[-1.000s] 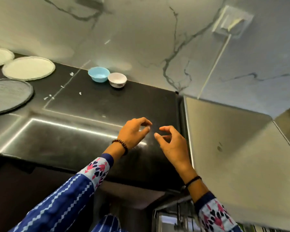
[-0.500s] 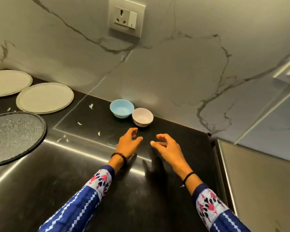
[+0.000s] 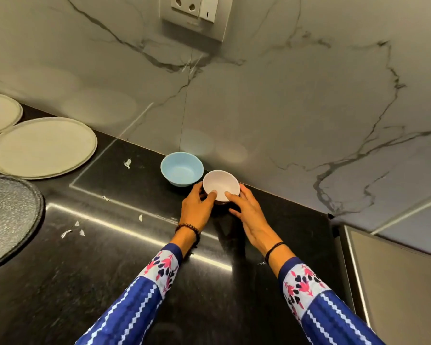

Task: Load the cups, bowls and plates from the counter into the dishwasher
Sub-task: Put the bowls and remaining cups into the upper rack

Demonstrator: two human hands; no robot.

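Gripping white bowl two-handed: left hand and right hand curl round its sides, thumbs on near rim. Blue bowl crowds grip's left, marble wall just behind. Pale plate and dark plate sit well left on counter.

There are one blue bowl, one white bowl, two cream plates and one grey plate.

A pale marble wall with dark veins carries a white socket plate above a glossy black surface reflecting a strip of light, beside a grey panel at right.
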